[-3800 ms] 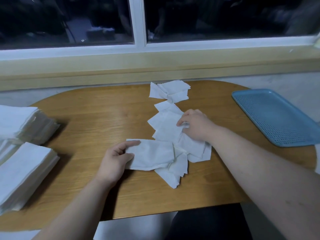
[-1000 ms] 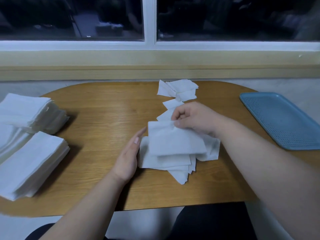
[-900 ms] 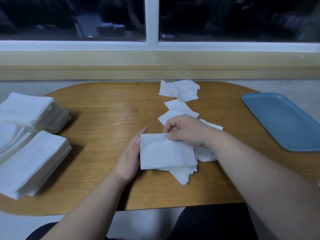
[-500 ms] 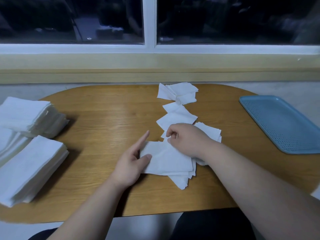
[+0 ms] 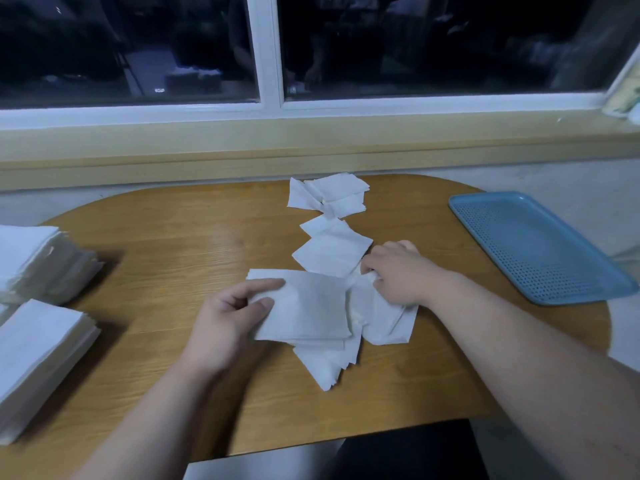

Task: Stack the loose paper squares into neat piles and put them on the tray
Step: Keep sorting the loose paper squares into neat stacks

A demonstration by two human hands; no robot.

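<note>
paper pile [image 5: 311, 308], left edge in left hand [image 5: 227, 318]

1. A rounded wooden table [image 5: 166, 244] lies in front of me, its grain running left to right.
2. Behind it I see a pale yellow sill [image 5: 311, 140] along the wall.
3. Above that, a white-framed window [image 5: 433, 46] shows dark glass, split by one upright bar [image 5: 269, 50].

Dim, soft, perhaps bowed edges

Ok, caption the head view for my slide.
Left hand pinches a small pile of paper squares while right hand grips a loose square beside it, blue tray to the right.
</note>
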